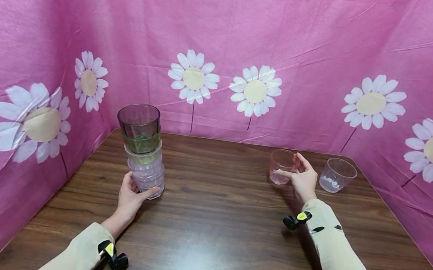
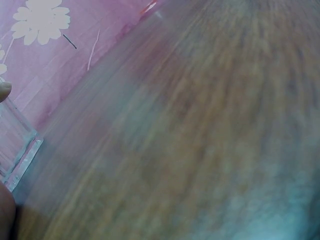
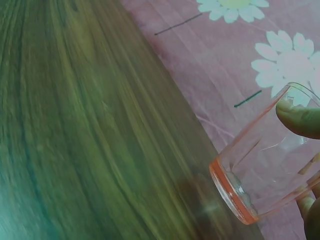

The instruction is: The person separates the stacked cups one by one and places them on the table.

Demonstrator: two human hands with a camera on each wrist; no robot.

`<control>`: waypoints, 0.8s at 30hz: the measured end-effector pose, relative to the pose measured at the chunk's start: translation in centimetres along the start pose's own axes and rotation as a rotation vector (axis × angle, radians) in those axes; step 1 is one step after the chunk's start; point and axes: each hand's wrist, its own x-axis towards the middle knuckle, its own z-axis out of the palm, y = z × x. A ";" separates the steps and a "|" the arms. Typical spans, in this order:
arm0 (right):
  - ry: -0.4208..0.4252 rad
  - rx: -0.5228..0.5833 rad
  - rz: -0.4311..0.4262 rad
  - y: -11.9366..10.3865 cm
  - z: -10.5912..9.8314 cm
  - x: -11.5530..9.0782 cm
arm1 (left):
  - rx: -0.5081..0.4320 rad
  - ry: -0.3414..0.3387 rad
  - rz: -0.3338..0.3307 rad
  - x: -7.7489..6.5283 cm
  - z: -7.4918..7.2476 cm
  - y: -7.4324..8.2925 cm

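Observation:
At the left of the table a stack of glasses stands upright: a ribbed clear glass [image 1: 145, 171] at the bottom, a green glass [image 1: 142, 145] set in it, and a dark smoky glass [image 1: 139, 120] on top. My left hand [image 1: 132, 196] grips the bottom glass low down, thumb on its near side. Only a corner of that clear glass [image 2: 17, 145] shows in the left wrist view. At the far right my right hand [image 1: 303, 179] holds a pink glass [image 1: 279, 170] between thumb and fingers. The pink glass [image 3: 265, 165] has an orange-tinted base in the right wrist view.
Right of the pink glass, a clear glass [image 1: 337, 176] stands near the table's back right corner. Pink cloth [image 1: 229, 17] printed with white daisies hangs behind and along both sides of the brown wooden table [image 1: 216, 214].

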 end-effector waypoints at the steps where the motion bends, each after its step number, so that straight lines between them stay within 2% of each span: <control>1: 0.003 0.010 0.005 0.1 -0.2 0.1 | -0.001 0.000 0.000 0.0 0.0 0.0; 14: 0.037 0.133 0.065 0.8 -2.0 0.9 | -0.017 0.000 0.021 -0.2 0.1 0.2; 24: 0.078 0.116 0.062 1.1 -2.5 1.0 | -0.024 -0.001 0.025 -0.2 0.0 0.1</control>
